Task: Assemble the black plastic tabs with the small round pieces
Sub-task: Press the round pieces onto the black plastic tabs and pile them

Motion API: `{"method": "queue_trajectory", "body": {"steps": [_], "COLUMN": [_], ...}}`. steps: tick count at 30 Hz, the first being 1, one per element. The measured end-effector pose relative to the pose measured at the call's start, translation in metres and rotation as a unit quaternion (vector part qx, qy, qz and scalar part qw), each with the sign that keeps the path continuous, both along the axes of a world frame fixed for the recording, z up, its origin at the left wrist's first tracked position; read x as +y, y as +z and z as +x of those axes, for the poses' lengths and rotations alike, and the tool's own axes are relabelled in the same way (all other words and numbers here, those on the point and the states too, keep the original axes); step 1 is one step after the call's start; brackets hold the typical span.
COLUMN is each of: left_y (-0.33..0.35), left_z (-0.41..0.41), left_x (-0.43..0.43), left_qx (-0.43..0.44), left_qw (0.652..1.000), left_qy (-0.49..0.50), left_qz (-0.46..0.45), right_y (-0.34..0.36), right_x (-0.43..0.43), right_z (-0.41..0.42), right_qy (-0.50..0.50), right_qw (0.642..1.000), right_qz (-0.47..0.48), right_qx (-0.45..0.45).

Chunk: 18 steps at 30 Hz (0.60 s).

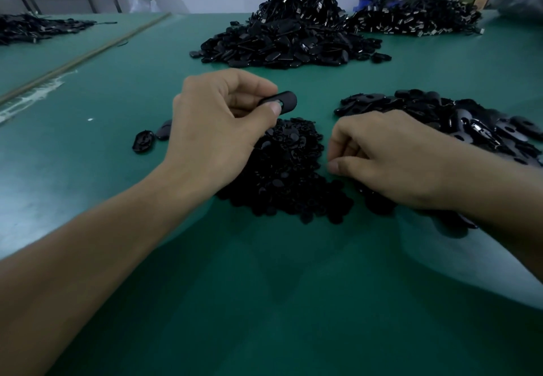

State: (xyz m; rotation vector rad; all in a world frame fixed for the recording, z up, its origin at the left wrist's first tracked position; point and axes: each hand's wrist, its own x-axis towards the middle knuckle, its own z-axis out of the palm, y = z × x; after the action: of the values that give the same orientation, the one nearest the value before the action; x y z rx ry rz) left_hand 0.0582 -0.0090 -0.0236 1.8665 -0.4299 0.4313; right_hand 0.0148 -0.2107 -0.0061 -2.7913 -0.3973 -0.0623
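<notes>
Left hand (217, 129): lifted over the green-covered desk (264, 287), thumb and forefinger pinching one glossy black oval plastic tab (282, 101); its hole looks unfilled.
Right hand (390, 155): low at the edge of the heap of small round black pieces (282, 170), fingers curled together; whether it has a piece, cannot tell.
Tab supply: loose pile of black tabs (458, 120) just behind the right hand.
Possibly done: two black ovals (147, 139) lying apart, left of the left hand.
Far piles (293, 37): large; finished or raw, cannot tell.
Progress: judged mid-cycle, plenty left.
</notes>
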Motion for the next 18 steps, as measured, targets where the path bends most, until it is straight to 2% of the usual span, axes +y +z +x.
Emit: {"method": "queue_trajectory", "body": {"steps": [13, 18], "left_y": [0.0005, 0.0002], "left_z": [-0.0097, -0.0079], "left_x": [-0.0075, -0.0052], "left_qx": [-0.014, 0.006], "left_qw": [0.999, 0.999], "left_qy": [-0.025, -0.027], "left_qz": [0.031, 0.02], "right_y": [0.0014, 0.0005], "right_x": [0.0075, 0.0067], "right_z": [-0.0036, -0.0045], "right_qy": [0.026, 0.04], "right_qw": [0.984, 0.972], "right_qz": [0.128, 0.201], "right_qx": [-0.121, -0.119]}}
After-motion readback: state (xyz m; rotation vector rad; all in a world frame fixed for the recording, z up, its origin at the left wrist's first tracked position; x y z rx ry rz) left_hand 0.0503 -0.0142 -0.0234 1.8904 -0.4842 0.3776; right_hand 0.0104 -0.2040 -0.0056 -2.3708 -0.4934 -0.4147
